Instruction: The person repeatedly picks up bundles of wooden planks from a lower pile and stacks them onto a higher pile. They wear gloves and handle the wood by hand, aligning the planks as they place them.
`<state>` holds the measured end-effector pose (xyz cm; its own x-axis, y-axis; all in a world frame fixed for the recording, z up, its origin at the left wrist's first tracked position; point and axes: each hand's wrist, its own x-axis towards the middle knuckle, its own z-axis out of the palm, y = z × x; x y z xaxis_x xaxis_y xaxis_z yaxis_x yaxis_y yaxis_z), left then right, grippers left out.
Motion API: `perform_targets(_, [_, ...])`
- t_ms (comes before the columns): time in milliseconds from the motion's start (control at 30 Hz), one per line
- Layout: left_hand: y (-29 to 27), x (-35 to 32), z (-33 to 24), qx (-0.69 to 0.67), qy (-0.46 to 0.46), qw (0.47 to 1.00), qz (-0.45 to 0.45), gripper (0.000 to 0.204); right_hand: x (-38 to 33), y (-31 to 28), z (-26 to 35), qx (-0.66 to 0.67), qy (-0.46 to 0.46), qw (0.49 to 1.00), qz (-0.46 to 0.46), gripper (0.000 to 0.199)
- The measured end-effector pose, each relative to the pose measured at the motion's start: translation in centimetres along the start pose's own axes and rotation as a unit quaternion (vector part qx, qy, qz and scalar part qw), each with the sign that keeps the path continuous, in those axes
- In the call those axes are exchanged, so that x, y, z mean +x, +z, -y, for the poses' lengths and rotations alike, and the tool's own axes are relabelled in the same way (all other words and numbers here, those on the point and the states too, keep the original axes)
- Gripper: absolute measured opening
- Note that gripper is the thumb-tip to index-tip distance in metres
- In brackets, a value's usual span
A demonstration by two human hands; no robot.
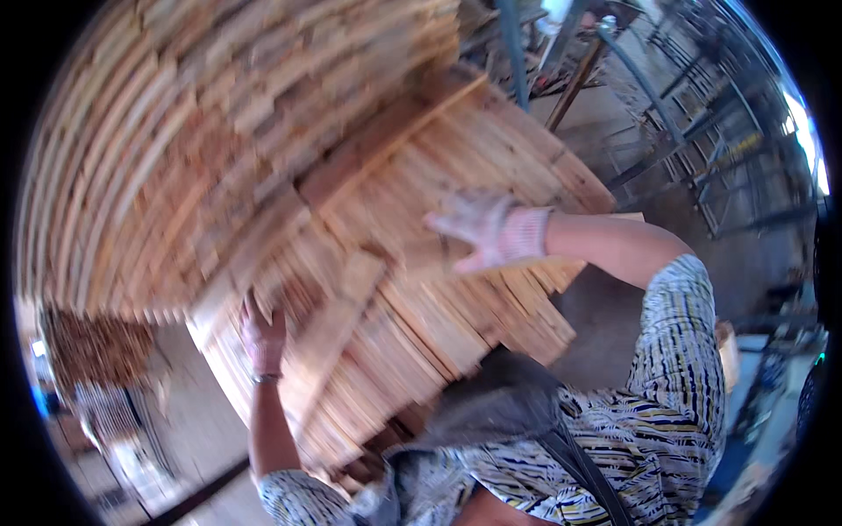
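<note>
Both of my hands wear pale, pinkish work gloves, and the picture is smeared by motion. My right hand (487, 230) is over the layer of light wooden boards (438, 320), its fingers spread and nothing in them. Whether it touches the wood is unclear. At the left part of the boards, my left hand (263, 342) has its thumb and fingers apart, close to the wood and seemingly holding nothing. Between the hands one board (342, 320) lies at a slant across the others.
A tall stack of wooden strips (175, 167) rises just beyond the boards. Another wood bundle (96, 346) stands far left. Blue-grey metal frames (702, 131) fill the far right. Machinery (763, 394) is beside my right arm.
</note>
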<state>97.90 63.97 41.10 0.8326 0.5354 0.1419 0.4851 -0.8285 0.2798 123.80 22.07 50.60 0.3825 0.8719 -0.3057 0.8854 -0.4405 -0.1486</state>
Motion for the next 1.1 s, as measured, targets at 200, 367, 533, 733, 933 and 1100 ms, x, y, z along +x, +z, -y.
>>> perform_targets(200, [-0.2,-16.2,-4.3,0.182,0.076,0.977,0.081,0.105,-10.1,11.7,-3.3,-0.089,0.010,0.986,-0.139,0.091])
perform_targets(367, [-0.5,-16.9,-6.1,0.164,-0.019,0.984,0.071,0.091,-11.4,12.7,-2.6,-0.042,-0.003,0.988,-0.147,0.085])
perform_targets(533, [-2.3,-17.7,-7.8,-0.106,-0.195,0.962,0.158,0.100,-14.1,14.1,-2.0,0.250,0.088,0.887,-0.377,0.070])
perform_targets(733, [-7.8,-26.3,-5.7,-0.505,-0.280,0.810,-0.106,0.062,-20.5,17.3,3.5,0.639,0.347,0.416,-0.546,0.043])
perform_targets(933, [-9.9,-36.2,-4.6,-0.660,-0.397,0.564,-0.297,0.049,-19.3,23.7,7.5,0.709,0.337,0.279,-0.553,0.058])
perform_targets(1100, [-7.2,-42.7,-4.7,-0.731,-0.430,0.416,-0.327,0.034,-15.7,23.2,9.6,0.606,0.484,0.309,-0.550,0.061])
